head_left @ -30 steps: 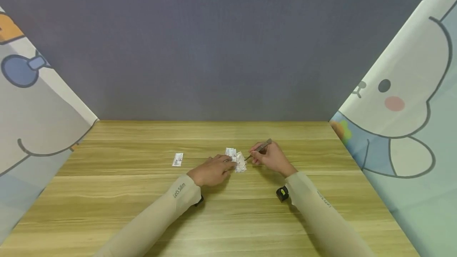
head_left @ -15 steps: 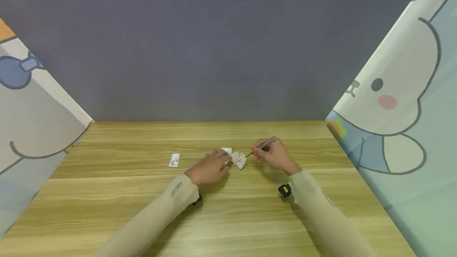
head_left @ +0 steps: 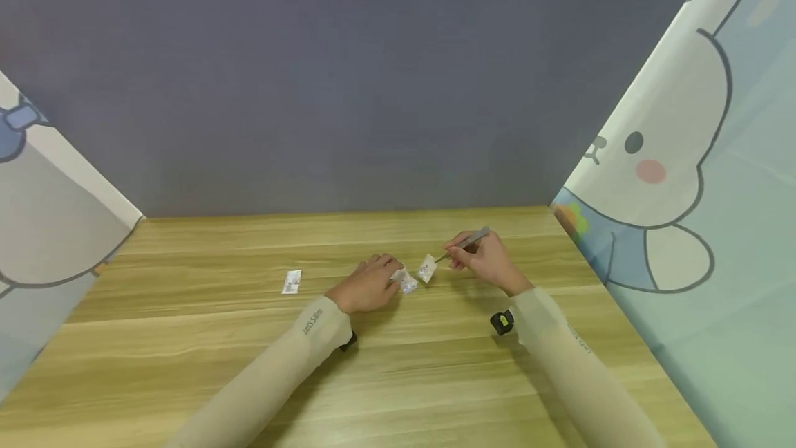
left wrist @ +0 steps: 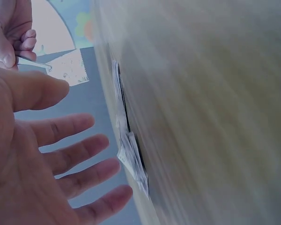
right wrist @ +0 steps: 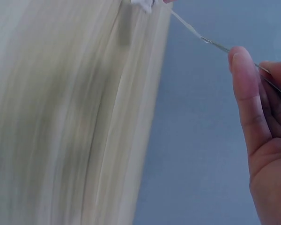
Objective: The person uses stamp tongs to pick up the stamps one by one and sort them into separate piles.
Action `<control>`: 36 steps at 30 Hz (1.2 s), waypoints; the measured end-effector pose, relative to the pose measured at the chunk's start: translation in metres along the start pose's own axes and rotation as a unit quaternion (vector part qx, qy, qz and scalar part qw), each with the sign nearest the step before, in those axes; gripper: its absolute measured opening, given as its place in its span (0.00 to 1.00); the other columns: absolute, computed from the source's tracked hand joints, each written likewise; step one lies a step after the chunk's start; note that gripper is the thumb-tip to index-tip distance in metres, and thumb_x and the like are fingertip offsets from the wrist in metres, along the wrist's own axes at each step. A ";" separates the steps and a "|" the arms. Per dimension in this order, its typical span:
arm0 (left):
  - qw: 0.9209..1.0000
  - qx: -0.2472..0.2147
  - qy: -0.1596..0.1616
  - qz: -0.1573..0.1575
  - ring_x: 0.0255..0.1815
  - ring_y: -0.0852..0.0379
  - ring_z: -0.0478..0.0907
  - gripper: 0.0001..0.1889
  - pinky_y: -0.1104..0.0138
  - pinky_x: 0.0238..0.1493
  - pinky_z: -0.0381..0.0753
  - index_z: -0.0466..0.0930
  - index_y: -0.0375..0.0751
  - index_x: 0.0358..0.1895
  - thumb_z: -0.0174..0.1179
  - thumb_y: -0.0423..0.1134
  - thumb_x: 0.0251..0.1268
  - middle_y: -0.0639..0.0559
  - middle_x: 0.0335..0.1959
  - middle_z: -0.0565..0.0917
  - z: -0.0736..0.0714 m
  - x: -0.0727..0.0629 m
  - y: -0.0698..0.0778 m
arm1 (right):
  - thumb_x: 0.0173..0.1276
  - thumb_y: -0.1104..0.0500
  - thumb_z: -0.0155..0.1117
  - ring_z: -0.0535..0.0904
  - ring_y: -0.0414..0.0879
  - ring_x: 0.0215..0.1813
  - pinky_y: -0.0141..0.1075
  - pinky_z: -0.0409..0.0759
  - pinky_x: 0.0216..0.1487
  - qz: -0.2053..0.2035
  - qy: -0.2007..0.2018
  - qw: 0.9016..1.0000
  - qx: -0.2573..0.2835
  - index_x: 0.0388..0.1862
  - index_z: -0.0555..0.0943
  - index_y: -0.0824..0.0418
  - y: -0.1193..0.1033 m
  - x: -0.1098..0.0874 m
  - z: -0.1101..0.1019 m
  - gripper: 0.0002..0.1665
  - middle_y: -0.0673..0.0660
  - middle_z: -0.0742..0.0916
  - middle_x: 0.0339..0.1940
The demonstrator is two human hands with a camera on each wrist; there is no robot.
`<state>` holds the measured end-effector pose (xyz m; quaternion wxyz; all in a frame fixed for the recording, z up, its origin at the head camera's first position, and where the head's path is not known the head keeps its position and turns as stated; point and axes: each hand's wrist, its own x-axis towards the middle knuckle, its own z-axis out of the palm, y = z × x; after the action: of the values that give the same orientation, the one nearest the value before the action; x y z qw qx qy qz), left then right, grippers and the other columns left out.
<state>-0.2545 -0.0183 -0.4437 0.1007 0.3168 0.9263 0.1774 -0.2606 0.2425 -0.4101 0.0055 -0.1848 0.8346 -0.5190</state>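
Note:
In the head view my right hand (head_left: 488, 261) pinches slim metal tweezers (head_left: 475, 236) between thumb and fingers. The tweezer tips grip a corner of a small white printed packet (head_left: 426, 268), raised off the tabletop. The left wrist view shows its zigzag edge (left wrist: 82, 68); from the right wrist the packet (right wrist: 185, 23) appears almost edge-on. My left hand (head_left: 368, 283) hovers beside several similar packets (head_left: 407, 282) lying overlapped on the wood. Its fingers (left wrist: 86, 152) are spread and fairly straight, holding nothing, with the packets (left wrist: 131, 154) just beyond the fingertips.
One more white packet (head_left: 291, 282) lies flat to the left of my left hand. The wooden table (head_left: 398, 379) ends at a grey panel (head_left: 348, 123) at the back. Cartoon-printed panels (head_left: 668, 144) flank both sides.
One packet, held in the tweezers, has come up off the overlapping packets and shifted away from them. My right hand has risen with it; the left hand stays close to the others.

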 end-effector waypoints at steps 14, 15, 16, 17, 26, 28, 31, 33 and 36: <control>1.000 0.012 0.007 -0.001 0.66 0.46 0.61 0.22 0.44 0.64 0.57 0.66 0.39 0.66 0.47 0.43 0.74 0.46 0.64 0.67 0.006 0.011 0.003 | 0.67 0.68 0.61 0.81 0.67 0.30 0.45 0.83 0.30 0.023 0.026 0.999 -0.014 0.38 0.82 0.75 0.036 0.011 -0.032 0.08 0.71 0.84 0.30; 1.000 0.011 0.007 -0.001 0.66 0.46 0.61 0.22 0.44 0.64 0.56 0.66 0.39 0.66 0.47 0.43 0.74 0.46 0.64 0.67 0.006 0.011 0.003 | 0.67 0.67 0.61 0.81 0.67 0.30 0.46 0.82 0.30 0.026 0.025 0.999 -0.017 0.38 0.82 0.75 0.038 0.012 -0.034 0.09 0.71 0.84 0.30; 1.000 0.011 0.007 -0.002 0.66 0.46 0.61 0.22 0.44 0.64 0.57 0.66 0.38 0.66 0.47 0.43 0.74 0.46 0.64 0.67 0.006 0.011 0.003 | 0.67 0.67 0.60 0.82 0.65 0.30 0.48 0.82 0.32 0.031 0.023 0.999 -0.020 0.39 0.82 0.75 0.040 0.012 -0.036 0.09 0.71 0.84 0.30; 1.000 0.010 0.009 -0.002 0.66 0.46 0.61 0.22 0.44 0.64 0.57 0.67 0.38 0.66 0.47 0.43 0.74 0.46 0.64 0.67 0.006 0.012 0.004 | 0.67 0.67 0.60 0.82 0.65 0.30 0.50 0.82 0.33 0.036 0.021 0.999 -0.023 0.39 0.81 0.75 0.042 0.013 -0.037 0.10 0.70 0.84 0.31; 1.000 0.004 0.015 -0.010 0.66 0.47 0.60 0.22 0.44 0.64 0.56 0.66 0.39 0.66 0.47 0.43 0.74 0.47 0.63 0.67 0.005 0.012 0.003 | 0.68 0.65 0.60 0.82 0.62 0.31 0.47 0.82 0.33 0.062 0.028 0.995 -0.068 0.41 0.81 0.74 0.060 0.018 -0.042 0.11 0.66 0.85 0.30; 1.000 0.001 0.014 -0.010 0.66 0.47 0.60 0.22 0.43 0.65 0.55 0.66 0.38 0.66 0.47 0.44 0.74 0.47 0.64 0.67 0.004 0.011 0.002 | 0.68 0.66 0.60 0.83 0.60 0.31 0.45 0.83 0.33 0.072 0.039 0.994 -0.071 0.41 0.80 0.75 0.063 0.018 -0.041 0.10 0.66 0.85 0.31; 1.000 -0.004 0.017 -0.011 0.66 0.47 0.59 0.22 0.44 0.65 0.55 0.67 0.38 0.66 0.47 0.43 0.74 0.47 0.64 0.67 0.003 0.009 0.001 | 0.68 0.66 0.59 0.83 0.58 0.31 0.42 0.83 0.32 0.083 0.051 0.992 -0.077 0.41 0.80 0.75 0.066 0.018 -0.039 0.11 0.67 0.85 0.31; 1.000 -0.007 0.020 -0.012 0.66 0.47 0.60 0.22 0.44 0.65 0.55 0.67 0.38 0.66 0.47 0.43 0.74 0.47 0.64 0.67 0.002 0.008 -0.001 | 0.68 0.66 0.59 0.83 0.58 0.31 0.42 0.83 0.32 0.091 0.056 0.991 -0.077 0.41 0.80 0.75 0.068 0.018 -0.038 0.11 0.67 0.85 0.31; 1.000 -0.009 0.024 -0.013 0.66 0.47 0.60 0.22 0.45 0.65 0.56 0.66 0.38 0.66 0.47 0.42 0.74 0.47 0.64 0.67 0.000 0.006 -0.002 | 0.68 0.65 0.59 0.83 0.59 0.31 0.43 0.83 0.31 0.096 0.057 0.991 -0.080 0.41 0.80 0.75 0.070 0.018 -0.037 0.11 0.67 0.85 0.30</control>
<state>-0.2601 -0.0163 -0.4451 0.0834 0.2995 0.9308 0.1923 -0.3055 0.2965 -0.4503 -0.0073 -0.0740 0.8861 -0.4574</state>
